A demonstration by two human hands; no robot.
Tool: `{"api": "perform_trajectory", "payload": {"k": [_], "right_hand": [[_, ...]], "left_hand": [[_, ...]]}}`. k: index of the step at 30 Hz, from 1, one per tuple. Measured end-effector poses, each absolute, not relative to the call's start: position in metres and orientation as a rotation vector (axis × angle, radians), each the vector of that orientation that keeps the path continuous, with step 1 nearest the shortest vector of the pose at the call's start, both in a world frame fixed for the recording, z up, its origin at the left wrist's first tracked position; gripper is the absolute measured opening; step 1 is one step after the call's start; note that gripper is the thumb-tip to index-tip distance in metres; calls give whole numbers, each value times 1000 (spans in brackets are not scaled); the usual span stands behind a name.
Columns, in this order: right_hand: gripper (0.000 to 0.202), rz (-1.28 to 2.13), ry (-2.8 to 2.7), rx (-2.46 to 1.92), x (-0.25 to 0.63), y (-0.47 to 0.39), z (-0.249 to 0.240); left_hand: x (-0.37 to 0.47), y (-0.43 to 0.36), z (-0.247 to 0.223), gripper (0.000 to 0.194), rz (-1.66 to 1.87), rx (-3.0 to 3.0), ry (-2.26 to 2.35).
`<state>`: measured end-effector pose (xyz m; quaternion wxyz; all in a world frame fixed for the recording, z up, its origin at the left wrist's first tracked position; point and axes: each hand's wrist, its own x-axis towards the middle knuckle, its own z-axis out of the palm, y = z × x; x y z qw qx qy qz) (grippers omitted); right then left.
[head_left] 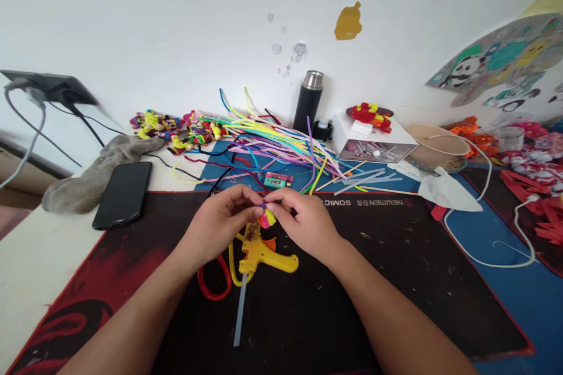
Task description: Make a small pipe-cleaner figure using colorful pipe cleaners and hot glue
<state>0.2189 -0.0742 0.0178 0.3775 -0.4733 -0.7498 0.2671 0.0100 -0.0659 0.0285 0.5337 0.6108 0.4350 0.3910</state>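
Between the fingertips of both hands is a small fuzzy pipe-cleaner piece (267, 220) with pink, yellow, orange and purple parts. My left hand (224, 220) pinches it from the left, and my right hand (303, 220) pinches it from the right. The fingers cover much of it, so its full shape is hidden. Just below the hands a yellow glue gun (268, 256) lies on the dark mat, a clear glue stick (240, 310) poking out of its back end. A red pipe-cleaner loop (215, 287) rests to the left of the gun.
Colourful pipe cleaners (281, 146) are heaped behind the hands, beside finished fuzzy figures (176, 129). A black thermos (308, 99) and a white drawer box (373, 140) stand at the back. A phone (123, 194) lies left; a white cable (475, 261) curls at right.
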Motion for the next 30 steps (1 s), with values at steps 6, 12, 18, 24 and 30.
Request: {"api": "perform_trajectory", "payload": {"k": [6, 12, 18, 24, 30], "right_hand": [[12, 642, -1947, -1193, 219, -74, 17], [11, 639, -1960, -1206, 219, -75, 16], [11, 619, -1973, -1228, 218, -75, 14], [11, 649, -1969, -1237, 218, -75, 13], [12, 689, -1954, -1252, 216, -76, 14]], "left_hand": [[11, -66, 29, 14, 931, 1461, 1028], [11, -66, 29, 16, 922, 1468, 1047], [11, -68, 27, 25, 881, 1467, 1070], [12, -71, 24, 24, 845, 1523, 1161], [13, -72, 27, 21, 858, 1562, 1198]]}}
